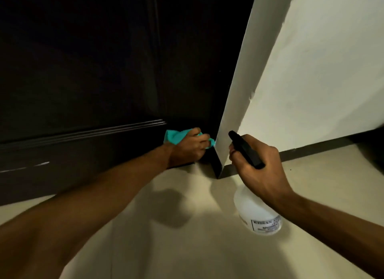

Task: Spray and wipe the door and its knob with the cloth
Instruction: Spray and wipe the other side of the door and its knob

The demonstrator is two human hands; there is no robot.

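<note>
A dark brown panelled door (83, 75) fills the left and centre of the head view, reaching down to the floor. My left hand (190, 146) grips a crumpled teal cloth (175, 135) and holds it against the door's bottom right corner, close to the wall edge. My right hand (257, 166) holds a clear spray bottle (257, 214) by its black trigger head (245, 150), nozzle pointing up and left toward the door. The bottle hangs tilted above the floor. No door knob is in view.
A white wall (311, 71) juts out on the right, with a dark skirting strip (311, 150) along its base. Pale floor tiles (187, 247) lie below my arms, with my shadow on them.
</note>
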